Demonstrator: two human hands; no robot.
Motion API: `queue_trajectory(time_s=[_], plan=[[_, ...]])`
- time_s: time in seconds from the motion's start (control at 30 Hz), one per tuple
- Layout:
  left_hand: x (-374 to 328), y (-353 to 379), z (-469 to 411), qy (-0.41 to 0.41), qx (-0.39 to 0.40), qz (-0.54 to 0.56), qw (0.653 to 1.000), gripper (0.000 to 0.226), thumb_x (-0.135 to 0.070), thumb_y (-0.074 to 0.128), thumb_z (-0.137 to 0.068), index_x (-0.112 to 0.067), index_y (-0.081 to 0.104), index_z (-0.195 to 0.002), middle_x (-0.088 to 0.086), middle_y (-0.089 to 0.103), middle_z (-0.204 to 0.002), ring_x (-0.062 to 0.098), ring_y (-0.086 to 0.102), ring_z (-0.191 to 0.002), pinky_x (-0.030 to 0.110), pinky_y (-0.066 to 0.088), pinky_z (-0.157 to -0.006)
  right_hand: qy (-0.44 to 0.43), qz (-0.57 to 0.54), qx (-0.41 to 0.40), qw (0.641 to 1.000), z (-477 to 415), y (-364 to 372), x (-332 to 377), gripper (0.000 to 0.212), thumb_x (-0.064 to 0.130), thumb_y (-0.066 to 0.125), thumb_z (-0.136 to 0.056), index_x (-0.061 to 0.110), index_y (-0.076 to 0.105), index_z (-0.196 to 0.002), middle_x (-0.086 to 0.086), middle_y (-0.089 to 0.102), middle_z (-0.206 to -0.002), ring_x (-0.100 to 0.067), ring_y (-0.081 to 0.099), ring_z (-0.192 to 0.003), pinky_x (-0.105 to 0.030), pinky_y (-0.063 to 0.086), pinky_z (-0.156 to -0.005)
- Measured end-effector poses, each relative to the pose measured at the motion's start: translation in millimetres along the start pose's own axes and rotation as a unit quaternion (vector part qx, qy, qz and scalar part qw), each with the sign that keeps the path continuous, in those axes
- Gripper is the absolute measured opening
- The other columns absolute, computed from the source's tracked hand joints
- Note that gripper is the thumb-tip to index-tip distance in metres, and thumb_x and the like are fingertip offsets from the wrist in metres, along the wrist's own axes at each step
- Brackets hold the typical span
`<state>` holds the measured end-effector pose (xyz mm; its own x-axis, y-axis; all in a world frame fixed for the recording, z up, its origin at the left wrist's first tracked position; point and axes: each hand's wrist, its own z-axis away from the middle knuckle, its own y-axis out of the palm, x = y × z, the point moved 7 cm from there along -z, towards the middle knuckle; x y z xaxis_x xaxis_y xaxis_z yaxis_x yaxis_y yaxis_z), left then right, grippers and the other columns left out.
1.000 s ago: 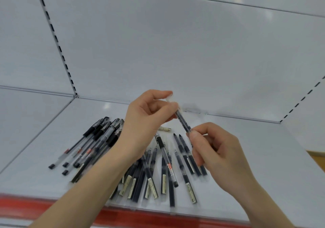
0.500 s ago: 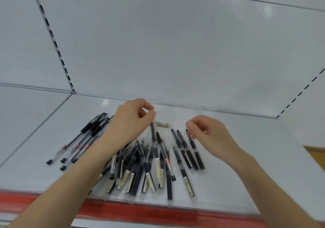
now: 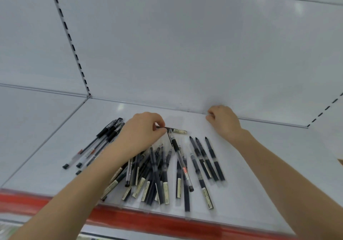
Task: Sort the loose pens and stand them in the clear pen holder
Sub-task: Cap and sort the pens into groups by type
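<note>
- Black-and-clear plastic, the pen [image 3: 171, 129] in your left hand [image 3: 143, 128] lies crosswise on the shelf [image 3: 259, 147], its long axis running left to right, its free end pointing toward your right hand [image 3: 223, 121].
- Your left thumb and forefinger are pinched narrow on that pen's near end; the barrel sticks out to the right of the pinch, with a pale label strip at its far end.
- Toward you from the pinch, the loose pile of dark pens [image 3: 157, 175] fans out, long axes mostly running away from you.
- Left of your left wrist lies a sorted bundle of clear-barrelled pens [image 3: 100, 143], laid diagonally.
- Your right hand rests curled at the shelf's back edge, well apart from the pinched pen; I cannot tell whether it holds anything.
- The clear pen holder cannot be made out.
- Labels are cream strips; their printing is too blurred to read.
</note>
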<state>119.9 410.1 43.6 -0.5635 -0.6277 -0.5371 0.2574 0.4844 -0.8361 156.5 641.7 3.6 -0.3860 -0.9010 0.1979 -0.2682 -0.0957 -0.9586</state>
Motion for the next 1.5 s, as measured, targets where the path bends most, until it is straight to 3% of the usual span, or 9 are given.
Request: queue_trajectory(time_s=[0.27, 0.4, 0.53, 0.7, 0.77, 0.97, 1.07, 1.3, 1.5], plan=[[10.0, 15.7, -35.2, 0.021, 0.063, -0.108, 0.992, 0.023, -0.015, 0.055, -0.087, -0.016, 0.063, -0.108, 0.004, 0.06, -0.112, 0.02, 0.054, -0.1, 0.026, 0.038, -0.082, 0.013, -0.137, -0.031, 0.99, 24.2, -21.5, 5.0, 0.018, 0.013, 0.049, -0.092, 0.002, 0.062, -0.099, -0.014, 0.065, -0.097, -0.029, 0.058, -0.09, -0.036, 0.046, -0.081], [8.3, 27.7, -48.1, 0.033, 0.114, -0.123, 0.985, 0.023, -0.017, 0.06, -0.083, -0.016, 0.066, -0.105, 0.002, 0.063, -0.109, 0.019, 0.057, -0.095, 0.024, 0.041, -0.078, 0.048, -0.263, -0.035, 0.963, 41.4, -35.1, 2.9, 0.013, 0.016, 0.052, -0.092, 0.007, 0.061, -0.097, -0.005, 0.062, -0.089, -0.017, 0.056, -0.081, -0.017, 0.038, -0.069], [3.3, 30.3, -56.7, 0.045, 0.114, -0.13, 0.984, 0.016, -0.016, 0.061, -0.082, -0.014, 0.068, -0.096, 0.003, 0.064, -0.098, 0.016, 0.054, -0.084, 0.025, 0.041, -0.072, 0.065, -0.328, -0.033, 0.942, 55.3, -44.6, 2.8, 0.005, 0.016, 0.054, -0.091, 0.012, 0.056, -0.088, -0.005, 0.064, -0.084, -0.021, 0.063, -0.083, -0.013, 0.042, -0.064], [-8.7, -1.7, -59.8, 0.047, -0.032, 0.041, 0.998, 0.009, -0.016, 0.064, -0.083, -0.012, 0.066, -0.091, 0.001, 0.064, -0.083, 0.014, 0.057, -0.075, 0.02, 0.042, -0.068, 0.07, -0.395, -0.026, 0.915, 68.4, -54.5, 5.9, 0.009, 0.015, 0.056, -0.089, 0.024, 0.052, -0.087, -0.008, 0.067, -0.085, -0.021, 0.062, -0.08, -0.037, 0.049, -0.077], [-15.4, -19.0, -52.4, 0.036, -0.077, 0.167, 0.982, 0.005, -0.014, 0.066, -0.082, -0.014, 0.063, -0.085, -0.004, 0.063, -0.074, 0.007, 0.058, -0.065, 0.012, 0.043, -0.06, 0.065, -0.414, -0.021, 0.908, 71.3, -60.6, 10.8, 0.012, 0.012, 0.055, -0.089, 0.019, 0.054, -0.099, -0.007, 0.067, -0.086, -0.017, 0.061, -0.078, -0.034, 0.05, -0.076], [-30.9, -32.1, -20.2, -0.024, -0.026, 0.565, 0.825, 0.016, -0.001, 0.063, -0.082, -0.01, 0.057, -0.094, 0.001, 0.069, -0.074, 0.011, 0.066, -0.058, 0.018, 0.052, -0.053, 0.057, -0.523, -0.037, 0.85, 80.8, -83.2, 35.0, 0.005, 0.009, 0.06, -0.088, 0.014, 0.063, -0.087, 0.0, 0.064, -0.079, -0.007, 0.067, -0.066, -0.02, 0.057, -0.067], [-31.3, -36.3, -9.7, -0.023, -0.033, 0.606, 0.795, 0.028, 0.0, 0.063, -0.08, -0.013, 0.054, -0.103, 0.0, 0.071, -0.077, 0.014, 0.067, -0.06, 0.02, 0.052, -0.053, 0.054, -0.57, -0.024, 0.82, 86.5, -92.1, 47.5, 0.003, 0.008, 0.062, -0.086, 0.01, 0.062, -0.089, -0.003, 0.064, -0.08, -0.012, 0.07, -0.068, -0.023, 0.058, -0.069], [-30.4, -39.7, 4.8, -0.012, -0.047, 0.573, 0.818, 0.078, -0.002, 0.067, -0.077, -0.034, 0.028, -0.137, 0.01, 0.066, -0.09, 0.017, 0.069, -0.066, 0.024, 0.057, -0.062, 0.001, -0.553, 0.013, 0.833, 104.6, -105.0, 72.7, 0.025, 0.002, 0.059, -0.087, 0.021, 0.061, -0.103, -0.011, 0.061, -0.079, -0.018, 0.071, -0.068, -0.025, 0.058, -0.067], [-28.2, -39.4, 8.1, -0.015, -0.076, 0.573, 0.816, 0.063, -0.005, 0.064, -0.082, -0.03, 0.035, -0.133, 0.003, 0.069, -0.074, 0.016, 0.068, -0.059, 0.025, 0.057, -0.061, 0.023, -0.574, -0.005, 0.818, 111.8, -106.4, 65.4, 0.009, 0.009, 0.06, -0.086, 0.017, 0.06, -0.089, -0.003, 0.066, -0.065, -0.02, 0.071, -0.075, -0.029, 0.058, -0.067]])
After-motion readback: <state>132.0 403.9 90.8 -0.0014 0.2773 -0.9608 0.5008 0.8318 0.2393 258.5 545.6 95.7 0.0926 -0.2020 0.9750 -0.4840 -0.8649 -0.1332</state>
